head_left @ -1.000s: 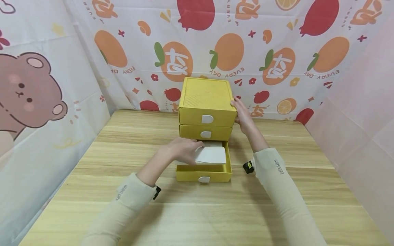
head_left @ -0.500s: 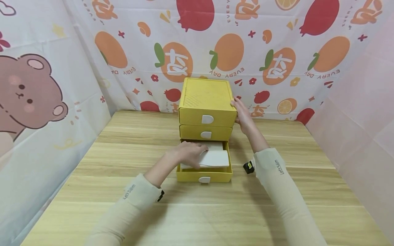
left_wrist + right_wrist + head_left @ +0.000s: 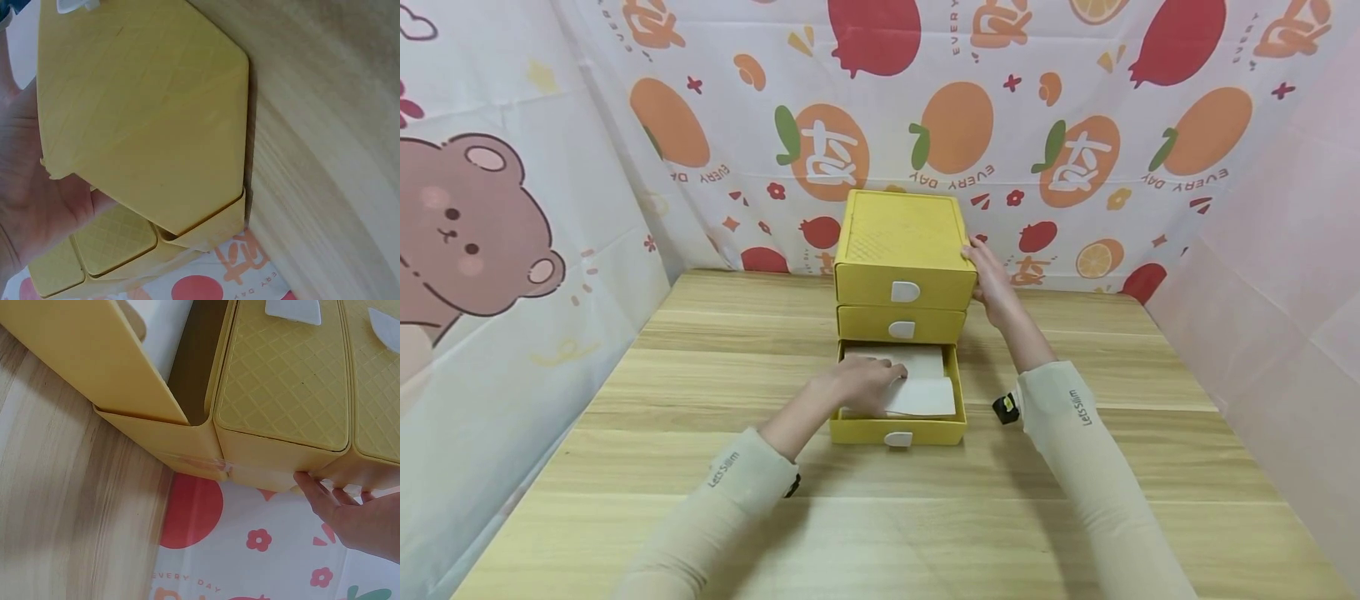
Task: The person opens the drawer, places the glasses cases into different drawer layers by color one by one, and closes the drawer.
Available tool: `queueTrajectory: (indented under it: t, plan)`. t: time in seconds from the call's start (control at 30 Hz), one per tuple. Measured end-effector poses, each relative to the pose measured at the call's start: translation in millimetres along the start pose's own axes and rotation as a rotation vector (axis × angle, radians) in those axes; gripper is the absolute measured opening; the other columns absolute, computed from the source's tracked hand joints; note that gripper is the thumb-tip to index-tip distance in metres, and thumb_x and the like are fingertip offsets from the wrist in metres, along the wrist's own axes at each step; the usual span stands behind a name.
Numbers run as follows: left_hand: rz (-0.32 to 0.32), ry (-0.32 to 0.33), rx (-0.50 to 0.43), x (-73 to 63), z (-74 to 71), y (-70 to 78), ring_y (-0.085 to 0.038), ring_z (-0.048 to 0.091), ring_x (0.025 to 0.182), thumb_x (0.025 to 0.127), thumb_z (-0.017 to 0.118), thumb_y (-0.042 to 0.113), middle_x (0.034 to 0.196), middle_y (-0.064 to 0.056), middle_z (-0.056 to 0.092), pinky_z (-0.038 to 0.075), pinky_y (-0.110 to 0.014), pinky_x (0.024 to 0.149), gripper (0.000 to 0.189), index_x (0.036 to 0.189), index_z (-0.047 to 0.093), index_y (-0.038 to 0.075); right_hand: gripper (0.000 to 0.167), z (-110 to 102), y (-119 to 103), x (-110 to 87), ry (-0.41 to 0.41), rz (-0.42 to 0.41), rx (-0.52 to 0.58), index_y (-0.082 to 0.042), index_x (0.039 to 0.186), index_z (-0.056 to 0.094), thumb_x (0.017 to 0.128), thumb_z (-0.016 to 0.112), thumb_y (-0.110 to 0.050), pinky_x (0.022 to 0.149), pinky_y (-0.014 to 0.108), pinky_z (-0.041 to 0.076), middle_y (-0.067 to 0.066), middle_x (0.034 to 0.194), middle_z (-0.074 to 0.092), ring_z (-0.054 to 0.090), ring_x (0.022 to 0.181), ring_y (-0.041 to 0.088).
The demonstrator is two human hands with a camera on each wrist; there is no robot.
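A yellow cabinet of three stacked drawers point(image 3: 902, 229) stands on the table, its bottom drawer point(image 3: 853, 432) pulled out. Inside that drawer, my left hand point(image 3: 863, 385) holds a thin white booklet point(image 3: 928, 398) by its left part, low between the walls; a white sheet point(image 3: 917, 360) lies behind it. The left wrist view shows my palm at the drawer wall, fingertips hidden behind the yellow plastic. With straight fingers, my right hand point(image 3: 994, 283) rests against the cabinet's upper right side; the right wrist view shows those fingertips point(image 3: 303, 481) touching the drawer casings.
The two upper drawers are closed, each with a white tab handle point(image 3: 905, 291). Under the cabinet is a light wooden table point(image 3: 700, 383). A fruit-print cloth point(image 3: 1060, 50) hangs right behind it, with further cloths on both sides.
My left hand has lowered the white booklet into the bottom drawer, moving slightly right and down. My right hand stays in place at the cabinet's side.
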State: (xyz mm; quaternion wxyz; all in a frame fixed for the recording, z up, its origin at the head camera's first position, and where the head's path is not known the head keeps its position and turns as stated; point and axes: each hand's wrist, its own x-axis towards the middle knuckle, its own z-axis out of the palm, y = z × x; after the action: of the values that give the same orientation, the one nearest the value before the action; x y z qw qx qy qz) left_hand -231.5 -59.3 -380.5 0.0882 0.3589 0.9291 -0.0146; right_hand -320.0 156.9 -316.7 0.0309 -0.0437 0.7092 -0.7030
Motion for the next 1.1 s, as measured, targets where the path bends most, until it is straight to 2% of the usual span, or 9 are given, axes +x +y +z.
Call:
queueTrajectory:
  t: [0.13, 0.43, 0.73, 0.9, 1.1]
  plan:
    - [0.007, 0.023, 0.013, 0.1, 3.0, 0.3, -0.018, 0.056, 0.092, 0.074, 0.074, 0.034, 0.107, -0.003, 0.058, 0.047, -0.034, 0.067, 0.057, 0.123, 0.052, 0.015, 0.056, -1.0, 0.2, -0.6, -0.022, -0.015, -0.008, -0.023, 0.147, 0.024, 0.096, 0.042, -0.035, 0.094, 0.046, 0.036, 0.006, 0.146, 0.025, 0.040, 0.118, 0.027]
    - [0.026, 0.040, 0.000, 0.0, 11.5, -0.8, -0.019, 0.057, 0.092, 0.079, 0.070, 0.028, 0.105, -0.005, 0.059, 0.048, -0.033, 0.069, 0.048, 0.121, 0.053, 0.014, 0.056, -0.6, -1.9, -2.4, -0.009, -0.015, -0.001, -0.023, 0.146, 0.026, 0.095, 0.044, -0.034, 0.094, 0.045, 0.037, 0.005, 0.145, 0.026, 0.042, 0.117, 0.027]
    - [0.037, 0.058, -0.005, -0.8, 17.4, -4.3, -0.021, 0.058, 0.091, 0.078, 0.071, 0.026, 0.104, -0.006, 0.059, 0.048, -0.034, 0.068, 0.049, 0.122, 0.052, 0.012, 0.055, -0.1, -1.4, -1.8, -0.011, -0.017, 0.008, -0.022, 0.146, 0.026, 0.095, 0.043, -0.033, 0.093, 0.045, 0.037, 0.007, 0.142, 0.030, 0.043, 0.116, 0.027]
    - [0.031, 0.051, 0.006, -1.1, 18.3, -4.6, -0.021, 0.057, 0.093, 0.079, 0.069, 0.027, 0.106, -0.006, 0.058, 0.048, -0.034, 0.070, 0.050, 0.124, 0.050, 0.013, 0.054, 0.3, -1.4, -2.3, -0.014, -0.019, 0.006, -0.021, 0.146, 0.026, 0.096, 0.043, -0.033, 0.093, 0.045, 0.037, 0.007, 0.142, 0.030, 0.043, 0.116, 0.026]
    - [0.019, 0.035, 0.010, -1.7, 18.1, -3.2, -0.023, 0.055, 0.096, 0.085, 0.061, 0.022, 0.111, -0.008, 0.057, 0.047, -0.034, 0.070, 0.043, 0.126, 0.049, 0.013, 0.055, 0.6, -1.3, -2.4, -0.003, -0.008, 0.006, -0.021, 0.146, 0.026, 0.095, 0.044, -0.033, 0.092, 0.044, 0.038, 0.008, 0.143, 0.030, 0.043, 0.116, 0.027]
